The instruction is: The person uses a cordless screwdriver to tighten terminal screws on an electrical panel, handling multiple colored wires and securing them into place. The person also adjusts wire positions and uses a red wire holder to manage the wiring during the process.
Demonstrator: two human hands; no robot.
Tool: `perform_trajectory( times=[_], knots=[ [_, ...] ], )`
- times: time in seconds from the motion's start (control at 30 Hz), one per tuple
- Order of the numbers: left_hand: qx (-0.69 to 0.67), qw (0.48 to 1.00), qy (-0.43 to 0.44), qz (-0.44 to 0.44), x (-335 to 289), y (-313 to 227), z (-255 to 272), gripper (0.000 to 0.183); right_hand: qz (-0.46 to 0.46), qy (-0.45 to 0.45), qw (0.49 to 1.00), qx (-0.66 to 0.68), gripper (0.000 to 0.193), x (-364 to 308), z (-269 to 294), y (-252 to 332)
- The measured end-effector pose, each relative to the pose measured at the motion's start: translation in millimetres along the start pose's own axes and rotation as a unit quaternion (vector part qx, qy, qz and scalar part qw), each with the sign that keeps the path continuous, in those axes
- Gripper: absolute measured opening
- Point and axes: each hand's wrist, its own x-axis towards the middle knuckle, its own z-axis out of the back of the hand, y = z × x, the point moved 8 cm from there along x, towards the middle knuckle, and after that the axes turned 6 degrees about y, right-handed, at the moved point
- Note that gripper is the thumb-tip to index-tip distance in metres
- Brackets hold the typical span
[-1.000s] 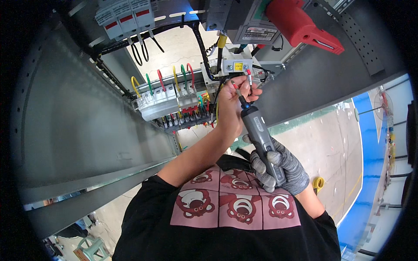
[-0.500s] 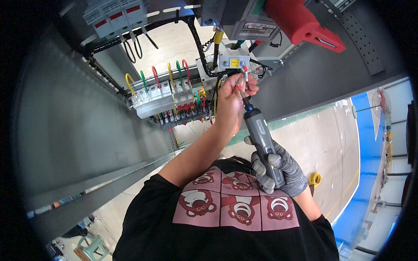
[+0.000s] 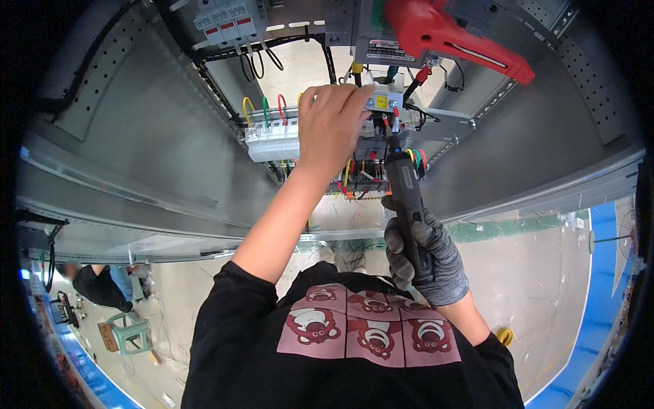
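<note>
My left hand (image 3: 330,126) is bare and reaches up with its back toward me. Its fingers bend together against the left end of a pale block with a yellow label (image 3: 382,102); the fingertips are partly hidden. In a grey knit glove, my right hand (image 3: 432,255) grips a dark cordless electric screwdriver (image 3: 407,194), pointed up and away. The screwdriver's bit ends just below the block, beside a red-sleeved wire end (image 3: 386,121). Whether bit and wire touch, I cannot tell.
A row of white breakers (image 3: 272,140) with coloured wire loops sits left of the block. Above hang a large red handle (image 3: 456,41) and more breakers (image 3: 230,24). Metal cabinet walls (image 3: 136,129) flank both sides. Behind at left, a person (image 3: 102,286) is near a green stool (image 3: 131,334).
My left hand has left the wire end near the screwdriver bit and moved up and left to the block. The screwdriver has turned more upright. The view has shifted, showing more of the cabinet.
</note>
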Motion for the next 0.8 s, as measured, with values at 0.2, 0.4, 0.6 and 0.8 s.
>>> perform_trajectory(
  times=[0.2, 0.4, 0.6, 0.8],
  knots=[
    [0.008, 1.0, 0.009, 0.002, 4, -3, -17, 0.044, 0.008, -0.006, 0.999, 0.038, 0.053, 7, -5, 2],
    [-0.074, 0.995, -0.059, -0.011, 4, 6, -22, 0.036, 0.05, -0.025, 0.997, 0.049, 0.051, 14, -7, 2],
    [-0.14, 0.987, -0.056, -0.055, 4, 15, -27, 0.028, 0.066, -0.064, 0.993, 0.079, 0.046, 21, -17, 1],
    [-0.15, 0.984, -0.062, -0.068, 3, 19, -29, 0.023, 0.076, -0.071, 0.992, 0.077, 0.061, 22, -15, -4]
  ],
)
